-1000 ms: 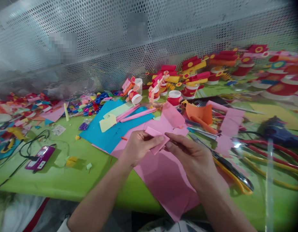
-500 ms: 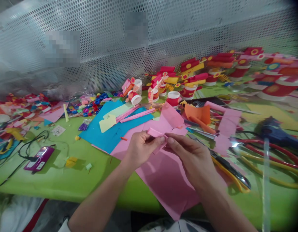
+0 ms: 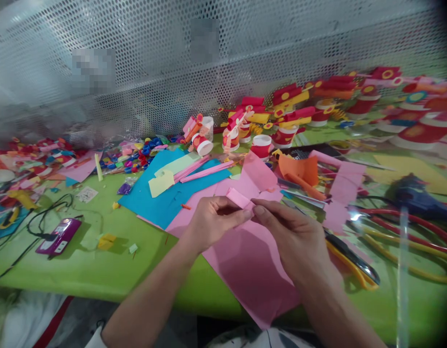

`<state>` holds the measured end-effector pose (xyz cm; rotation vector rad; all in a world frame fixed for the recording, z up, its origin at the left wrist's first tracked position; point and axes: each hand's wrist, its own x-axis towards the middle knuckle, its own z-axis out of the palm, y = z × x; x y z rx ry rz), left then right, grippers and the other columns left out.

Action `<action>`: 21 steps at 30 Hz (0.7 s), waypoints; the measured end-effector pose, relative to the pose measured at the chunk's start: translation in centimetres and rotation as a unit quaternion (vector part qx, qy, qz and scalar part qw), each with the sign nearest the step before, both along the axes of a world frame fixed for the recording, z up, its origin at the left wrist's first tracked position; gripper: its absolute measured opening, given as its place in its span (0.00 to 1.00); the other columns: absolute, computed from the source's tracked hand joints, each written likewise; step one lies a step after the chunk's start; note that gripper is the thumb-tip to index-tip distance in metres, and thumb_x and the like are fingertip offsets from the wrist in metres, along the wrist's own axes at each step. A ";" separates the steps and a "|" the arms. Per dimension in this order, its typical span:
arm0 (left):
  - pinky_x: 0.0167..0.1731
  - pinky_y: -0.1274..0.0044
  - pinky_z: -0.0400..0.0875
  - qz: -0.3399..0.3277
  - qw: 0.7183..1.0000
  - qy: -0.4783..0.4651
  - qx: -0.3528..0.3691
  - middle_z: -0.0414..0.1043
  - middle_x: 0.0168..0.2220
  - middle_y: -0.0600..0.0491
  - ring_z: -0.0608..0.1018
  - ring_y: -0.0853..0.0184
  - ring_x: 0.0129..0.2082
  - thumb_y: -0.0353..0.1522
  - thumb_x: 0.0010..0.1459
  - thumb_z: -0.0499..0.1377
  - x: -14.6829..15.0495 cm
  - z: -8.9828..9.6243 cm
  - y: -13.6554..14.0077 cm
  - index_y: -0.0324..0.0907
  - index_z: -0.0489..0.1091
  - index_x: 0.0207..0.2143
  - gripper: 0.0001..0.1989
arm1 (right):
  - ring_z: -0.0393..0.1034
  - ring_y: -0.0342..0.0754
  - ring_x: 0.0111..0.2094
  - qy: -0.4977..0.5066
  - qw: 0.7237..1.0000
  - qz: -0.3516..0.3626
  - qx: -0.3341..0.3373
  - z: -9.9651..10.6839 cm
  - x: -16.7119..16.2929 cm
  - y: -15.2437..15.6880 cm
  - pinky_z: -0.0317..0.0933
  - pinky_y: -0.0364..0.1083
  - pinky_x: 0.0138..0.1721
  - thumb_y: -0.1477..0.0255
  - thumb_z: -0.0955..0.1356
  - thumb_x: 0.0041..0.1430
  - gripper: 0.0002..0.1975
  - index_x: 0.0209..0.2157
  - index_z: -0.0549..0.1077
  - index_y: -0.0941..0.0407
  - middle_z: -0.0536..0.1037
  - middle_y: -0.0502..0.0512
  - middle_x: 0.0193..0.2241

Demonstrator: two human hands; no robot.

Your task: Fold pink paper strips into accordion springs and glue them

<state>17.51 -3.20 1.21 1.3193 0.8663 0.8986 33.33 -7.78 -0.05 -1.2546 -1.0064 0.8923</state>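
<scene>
Between my two hands is a small folded piece of pink paper, held above the table. My left hand pinches it from the left, thumb on top. From the right, my right hand grips its other end between thumb and forefinger; the fingertips of both hands nearly meet. Under them lies a large pink sheet, partly covering a blue sheet. Thin pink strips and a pale yellow paper piece rest on the blue sheet.
Scissors with yellow handles and a blue glue gun lie at the right. A purple power strip with cables is on the left. Paper-covered cups stand along the back before a perforated metal screen.
The folded pink paper has turned a little in my fingers, and its lower flap no longer shows. My left thumb has slid slightly right along it. The view has shifted slightly.
</scene>
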 end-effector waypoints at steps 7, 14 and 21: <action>0.29 0.79 0.65 0.058 0.996 -0.045 -0.050 0.75 0.24 0.53 0.71 0.74 0.25 0.34 0.49 0.73 0.6 0.0 0.0 0.38 0.82 0.30 0.09 | 0.80 0.48 0.37 0.076 0.995 0.070 -0.014 -0.7 0.1 0.1 0.77 0.48 0.42 0.61 0.75 0.57 0.13 0.43 0.83 0.48 0.84 0.51 0.37; 0.28 0.78 0.67 0.059 0.998 -0.014 0.004 0.76 0.24 0.53 0.73 0.72 0.25 0.37 0.48 0.73 0.8 0.0 -0.3 0.38 0.82 0.31 0.11 | 0.75 0.45 0.34 0.052 0.994 0.093 -0.023 -0.9 0.3 0.3 0.75 0.45 0.38 0.59 0.76 0.56 0.11 0.35 0.82 0.52 0.82 0.51 0.32; 0.29 0.78 0.70 0.044 0.998 -0.028 0.021 0.77 0.27 0.53 0.76 0.70 0.27 0.37 0.51 0.72 0.9 0.0 -0.5 0.38 0.78 0.28 0.11 | 0.72 0.42 0.31 0.007 0.999 0.049 0.016 -0.2 0.5 -0.1 0.70 0.40 0.35 0.62 0.75 0.57 0.06 0.30 0.82 0.49 0.79 0.47 0.27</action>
